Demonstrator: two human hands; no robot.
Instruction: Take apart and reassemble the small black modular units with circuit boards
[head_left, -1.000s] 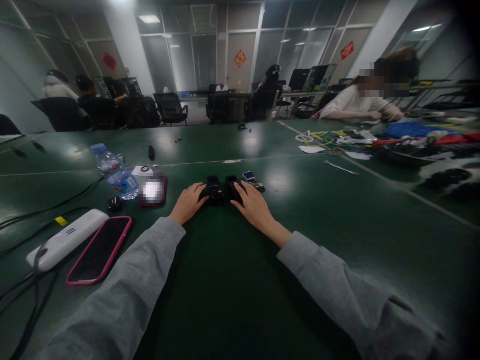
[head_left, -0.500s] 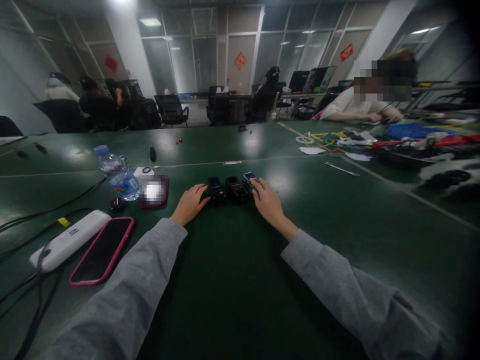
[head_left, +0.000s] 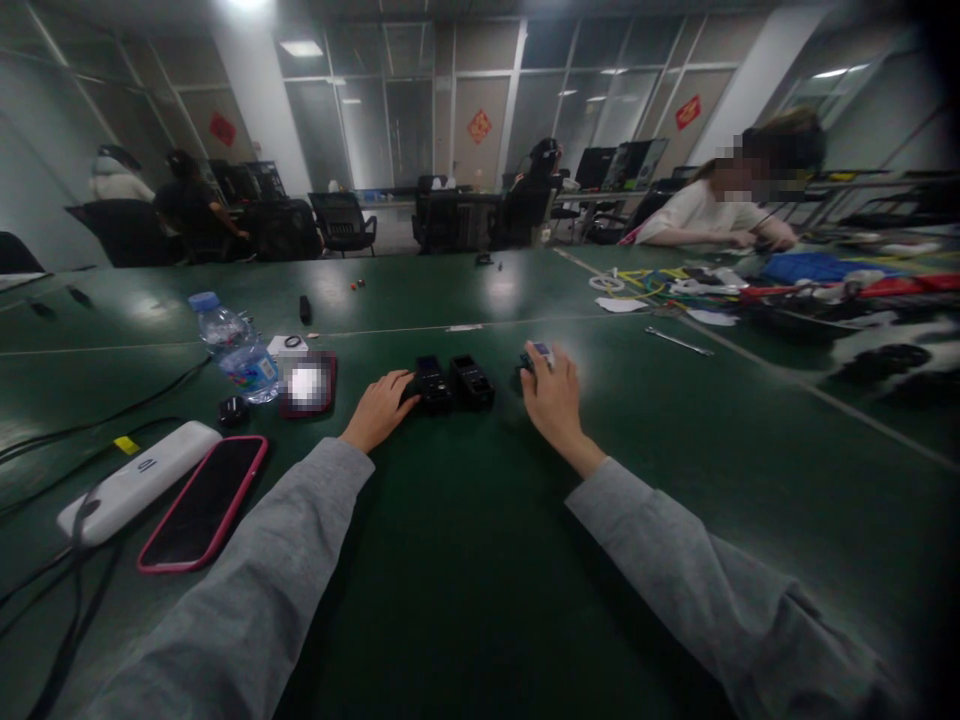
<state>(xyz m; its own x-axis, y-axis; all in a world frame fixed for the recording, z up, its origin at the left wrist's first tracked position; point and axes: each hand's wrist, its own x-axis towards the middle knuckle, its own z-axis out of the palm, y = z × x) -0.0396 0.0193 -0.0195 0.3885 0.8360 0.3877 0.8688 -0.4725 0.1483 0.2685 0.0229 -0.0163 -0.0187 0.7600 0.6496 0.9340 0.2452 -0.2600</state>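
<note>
Two small black box-shaped parts stand side by side on the green table (head_left: 465, 560): the left black part (head_left: 433, 383) and the right black part (head_left: 472, 381). My left hand (head_left: 379, 410) lies beside the left one, fingertips touching its near corner, fingers curled loosely with nothing in them. To the right, my right hand (head_left: 553, 398) is closed over a small blue-and-white part (head_left: 539, 352), lifted a little and apart from the black parts. Both arms wear grey sleeves.
At left lie a pink-cased phone (head_left: 202, 500), a white power bank (head_left: 139, 478) with cables, a water bottle (head_left: 234, 348) and a small dark-red case (head_left: 307, 383). A seated person (head_left: 712, 210) works at the far right among coloured wires and tools (head_left: 679, 340). Other people sit behind.
My right hand left the right black part, moved right to the small blue-and-white part and closed on it, shifting it rightwards. My left hand stayed put.
</note>
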